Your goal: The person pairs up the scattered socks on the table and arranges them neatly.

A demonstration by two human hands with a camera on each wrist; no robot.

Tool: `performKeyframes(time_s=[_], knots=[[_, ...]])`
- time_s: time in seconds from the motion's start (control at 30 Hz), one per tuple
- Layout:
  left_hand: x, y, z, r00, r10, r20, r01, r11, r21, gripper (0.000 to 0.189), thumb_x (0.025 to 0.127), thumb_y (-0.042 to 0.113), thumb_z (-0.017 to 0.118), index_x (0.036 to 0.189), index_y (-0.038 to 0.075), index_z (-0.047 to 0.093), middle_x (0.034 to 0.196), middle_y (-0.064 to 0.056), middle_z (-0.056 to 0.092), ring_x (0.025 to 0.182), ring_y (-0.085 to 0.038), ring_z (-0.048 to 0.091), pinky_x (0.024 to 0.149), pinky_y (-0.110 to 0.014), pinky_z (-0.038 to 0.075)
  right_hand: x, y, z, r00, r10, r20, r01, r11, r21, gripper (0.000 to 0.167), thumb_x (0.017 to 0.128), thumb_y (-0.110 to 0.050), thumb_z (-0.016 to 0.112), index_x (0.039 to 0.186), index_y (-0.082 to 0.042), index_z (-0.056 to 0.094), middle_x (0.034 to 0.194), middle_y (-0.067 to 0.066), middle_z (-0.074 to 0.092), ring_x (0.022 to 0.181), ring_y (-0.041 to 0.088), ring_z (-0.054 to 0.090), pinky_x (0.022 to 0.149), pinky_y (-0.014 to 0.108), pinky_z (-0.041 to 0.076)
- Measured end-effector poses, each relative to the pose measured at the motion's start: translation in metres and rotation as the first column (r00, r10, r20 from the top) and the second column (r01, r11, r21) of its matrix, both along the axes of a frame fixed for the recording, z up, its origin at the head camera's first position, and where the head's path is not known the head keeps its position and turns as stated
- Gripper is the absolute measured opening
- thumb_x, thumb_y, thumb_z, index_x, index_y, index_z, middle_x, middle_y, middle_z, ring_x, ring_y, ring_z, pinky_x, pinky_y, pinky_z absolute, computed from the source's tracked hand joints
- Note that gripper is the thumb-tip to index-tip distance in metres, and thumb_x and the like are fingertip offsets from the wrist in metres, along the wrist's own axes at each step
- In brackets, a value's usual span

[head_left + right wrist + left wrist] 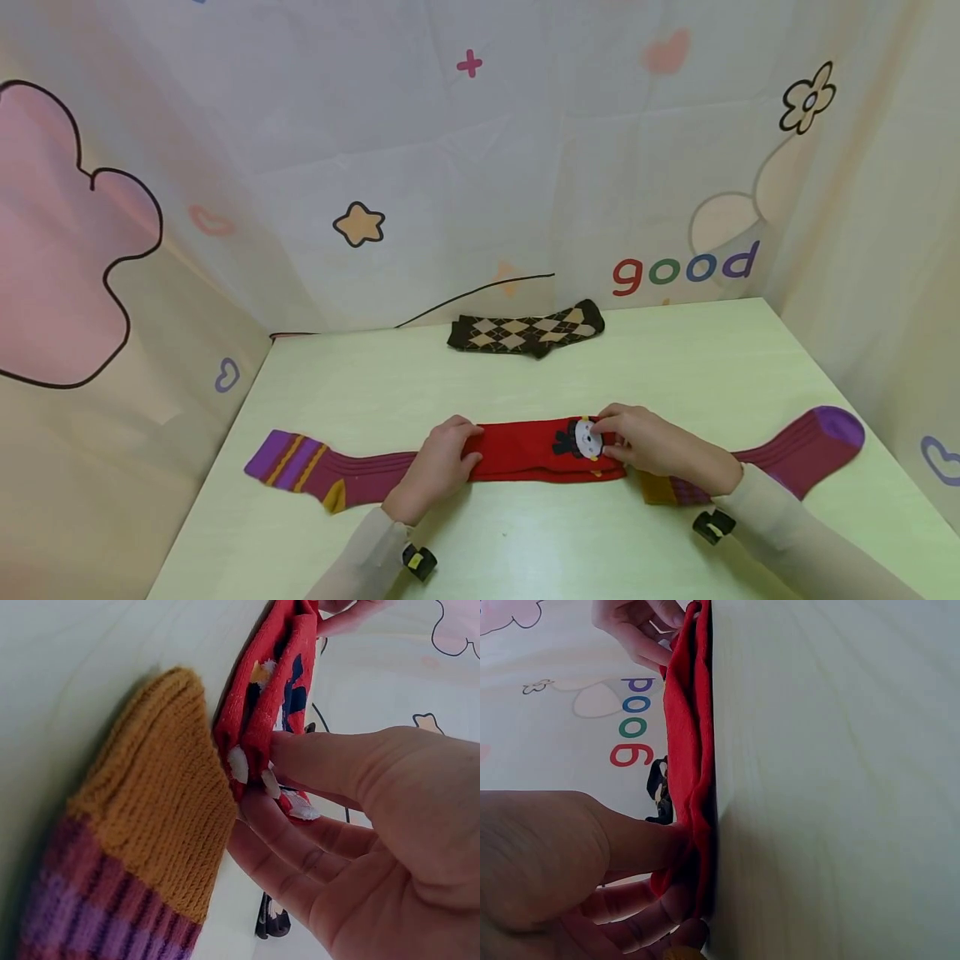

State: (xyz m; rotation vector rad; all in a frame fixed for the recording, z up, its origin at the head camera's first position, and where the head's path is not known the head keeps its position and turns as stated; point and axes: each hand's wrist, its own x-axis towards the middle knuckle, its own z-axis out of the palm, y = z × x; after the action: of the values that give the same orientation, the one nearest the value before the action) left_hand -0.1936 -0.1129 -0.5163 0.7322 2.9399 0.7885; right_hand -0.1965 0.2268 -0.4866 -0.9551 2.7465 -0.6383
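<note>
A pair of red socks (pixel 517 450) with a white cartoon face (pixel 587 439) lies flat in the middle of the table, one layered over the other. My left hand (pixel 441 462) pinches their left end, thumb on top and fingers curled at the edge. At the opposite end, beside the face, my right hand (pixel 648 435) pinches the layers between thumb and fingers. In the right wrist view the folded red edges (pixel 259 724) show near my right thumb, close to the mustard cuff (pixel 161 787) of a striped sock.
A magenta sock (pixel 371 477) with purple and yellow stripes lies on the left, partly behind my left hand. Its lookalike (pixel 813 446) lies on the right, partly under my right forearm. Argyle socks (pixel 517 335) rest at the table's back edge, before a printed curtain (pixel 450 167).
</note>
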Motion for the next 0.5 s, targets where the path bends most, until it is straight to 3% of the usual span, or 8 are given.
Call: performKeyframes(time_s=[0.5], knots=[[-0.0007,-0.0005,-0.0022,1.000,-0.007,0.007,0.008,1.000,-0.011,0.035,0.093,0.010,0.075,0.126,-0.001,0.069,0.122,-0.013,0.064,0.112,-0.029,0.064,0.099,-0.042,0.054,0.0004,-0.0002,0.0001,1.000,-0.011,0.008,0.011,1.000,-0.004,0.030,0.089,-0.005,0.079,0.118,0.000,0.074,0.123,0.018,0.063,0.111,0.033,0.063,0.090,0.043,0.059]])
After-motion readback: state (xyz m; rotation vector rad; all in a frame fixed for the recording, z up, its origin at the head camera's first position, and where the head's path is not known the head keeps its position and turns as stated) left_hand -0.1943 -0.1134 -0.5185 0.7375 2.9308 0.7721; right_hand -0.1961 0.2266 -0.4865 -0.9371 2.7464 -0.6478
